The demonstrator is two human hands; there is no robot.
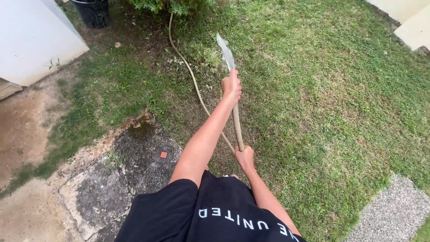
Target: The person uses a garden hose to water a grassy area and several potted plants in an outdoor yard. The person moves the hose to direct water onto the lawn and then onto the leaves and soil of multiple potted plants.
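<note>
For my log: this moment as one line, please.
left hand: grips hose end | right hand: grips hose lower | water: onto grass

The hose (238, 127) is the landmark. The left hand (231, 85) grips its far end, and the right hand (244, 157) grips it nearer the body. Water (226, 54) leaves the hose beyond the left hand. To its left the rest of the hose runs away over the lawn (322, 98) toward a shrub (170, 5). Farther left lies a slab (116, 179), beyond it a wall (31, 40) and a pot (93, 12). Right of the hose lies lawn, with paving (394, 213) at the near right.
</note>
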